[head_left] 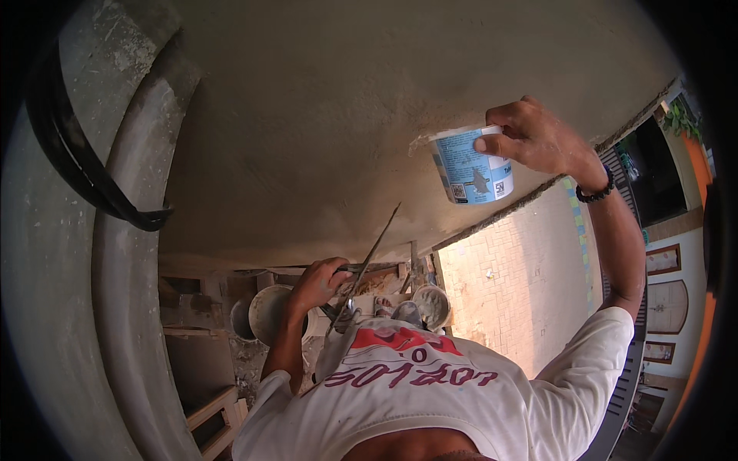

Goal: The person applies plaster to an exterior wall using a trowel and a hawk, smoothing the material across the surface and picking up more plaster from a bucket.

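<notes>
My right hand [530,138] is raised at the right and grips the rim of a blue and white plastic tub [470,173], thumb on the outside. The tub's mouth is by the grey plastered wall [307,115], and a pale wet-looking streak shows at its rim. What is inside the tub is hidden. Lower down, near my waist, my left hand [319,283] is closed round the handle of a plastering trowel [374,247]. Its thin blade appears nearly edge-on and points up toward the wall, streaked with grey.
Black cables [77,154] hang over a rounded grey column [142,154] at the left. Below stand a large bucket [270,313] and a smaller bucket [432,306], among wooden boards. A paved yard [507,269] lies far below at the right, beside a dark railing [615,392].
</notes>
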`<state>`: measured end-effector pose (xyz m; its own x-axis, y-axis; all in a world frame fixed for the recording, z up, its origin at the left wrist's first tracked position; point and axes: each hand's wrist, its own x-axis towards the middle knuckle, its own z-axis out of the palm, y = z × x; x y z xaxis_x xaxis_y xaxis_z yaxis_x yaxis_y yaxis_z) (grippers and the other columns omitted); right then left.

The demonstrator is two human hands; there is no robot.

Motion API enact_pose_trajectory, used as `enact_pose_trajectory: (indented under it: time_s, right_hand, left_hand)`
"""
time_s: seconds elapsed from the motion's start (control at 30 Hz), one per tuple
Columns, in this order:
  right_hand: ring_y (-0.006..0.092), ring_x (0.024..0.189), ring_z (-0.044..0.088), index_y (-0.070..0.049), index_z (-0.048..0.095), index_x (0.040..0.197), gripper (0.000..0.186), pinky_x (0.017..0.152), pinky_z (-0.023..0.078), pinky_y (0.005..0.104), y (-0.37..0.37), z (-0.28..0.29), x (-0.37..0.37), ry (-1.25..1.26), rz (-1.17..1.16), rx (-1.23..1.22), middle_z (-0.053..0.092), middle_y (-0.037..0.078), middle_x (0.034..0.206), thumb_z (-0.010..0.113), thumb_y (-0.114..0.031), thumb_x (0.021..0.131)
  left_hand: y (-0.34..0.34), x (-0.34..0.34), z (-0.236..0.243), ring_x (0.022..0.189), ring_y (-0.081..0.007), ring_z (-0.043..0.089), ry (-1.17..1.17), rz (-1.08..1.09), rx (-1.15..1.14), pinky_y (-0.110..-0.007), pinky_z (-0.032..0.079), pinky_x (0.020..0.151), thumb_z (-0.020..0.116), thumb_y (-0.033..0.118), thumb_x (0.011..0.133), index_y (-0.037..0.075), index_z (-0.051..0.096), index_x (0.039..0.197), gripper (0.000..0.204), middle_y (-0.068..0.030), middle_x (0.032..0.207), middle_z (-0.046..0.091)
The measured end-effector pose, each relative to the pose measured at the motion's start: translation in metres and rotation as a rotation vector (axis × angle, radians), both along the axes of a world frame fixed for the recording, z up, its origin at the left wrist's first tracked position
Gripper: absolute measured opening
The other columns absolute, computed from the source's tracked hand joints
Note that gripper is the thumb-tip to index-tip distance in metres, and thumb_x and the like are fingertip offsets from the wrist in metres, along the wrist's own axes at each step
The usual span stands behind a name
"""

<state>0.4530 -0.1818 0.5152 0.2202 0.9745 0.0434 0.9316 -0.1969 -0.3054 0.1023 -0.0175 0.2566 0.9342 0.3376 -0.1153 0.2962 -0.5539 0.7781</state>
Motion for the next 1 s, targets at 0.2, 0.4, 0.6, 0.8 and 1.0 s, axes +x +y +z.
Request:
enact_pose_trajectory:
  time_s: [0.2, 0.4, 0.6, 0.8, 1.0]
  right_hand:
    - [0.0168, 0.052, 0.058, 0.000, 0.066, 0.073, 0.058, 0.044, 0.038, 0.0298, -0.026, 0.030, 0.014, -0.042, -0.224, 0.141, 0.061, 0.013, 0.058, 0.061, -0.057, 0.085]
    - [0.0169, 0.053, 0.062, 0.001, 0.065, 0.084, 0.024, 0.048, 0.046, 0.0292, -0.107, -0.036, 0.008, -0.103, -0.388, 0.139, 0.065, 0.015, 0.063, 0.071, -0.022, 0.084]
    - [0.0329, 0.069, 0.067, 0.001, 0.067, 0.089, 0.023, 0.074, 0.051, 0.0413, -0.109, -0.120, -0.013, -0.189, -0.279, -0.086, 0.068, 0.019, 0.073, 0.074, -0.018, 0.077]
    - [0.0336, 0.085, 0.068, 0.003, 0.068, 0.108, 0.043, 0.083, 0.051, 0.0413, 0.005, -0.135, -0.059, 0.230, -0.060, -0.409, 0.071, 0.019, 0.084, 0.066, -0.034, 0.086]
    - [0.0217, 0.061, 0.066, 0.003, 0.069, 0.103, 0.055, 0.063, 0.054, 0.0330, 0.100, -0.139, -0.043, 0.612, -0.041, -0.137, 0.067, 0.014, 0.074, 0.056, -0.049, 0.093]
  left_hand:
    - [0.004, -0.042, -0.005, 0.099, -0.0379, 0.063, 0.022, 0.184, -0.035, -0.039, 0.048, 0.085, 0.060, 0.014, 0.089, -0.001, 0.061, 0.114, 0.029, -0.0224, 0.105, 0.066]
    - [0.020, -0.079, -0.018, 0.092, -0.0344, 0.064, 0.052, 0.362, -0.028, -0.038, 0.048, 0.083, 0.055, 0.016, 0.091, -0.001, 0.060, 0.115, 0.029, -0.0225, 0.099, 0.066]
    - [0.030, -0.101, -0.003, 0.089, -0.0341, 0.063, 0.074, 0.452, -0.040, -0.039, 0.048, 0.081, 0.053, 0.016, 0.092, -0.002, 0.059, 0.114, 0.029, -0.0219, 0.095, 0.066]
    - [0.028, -0.123, -0.009, 0.081, -0.0257, 0.064, 0.013, 0.490, 0.026, -0.035, 0.050, 0.076, 0.051, 0.016, 0.093, -0.003, 0.059, 0.114, 0.029, -0.0190, 0.091, 0.067]
    - [0.010, -0.143, -0.004, 0.082, -0.0354, 0.064, 0.032, 0.586, -0.019, -0.039, 0.048, 0.075, 0.054, 0.017, 0.093, -0.002, 0.059, 0.111, 0.027, -0.0228, 0.090, 0.065]
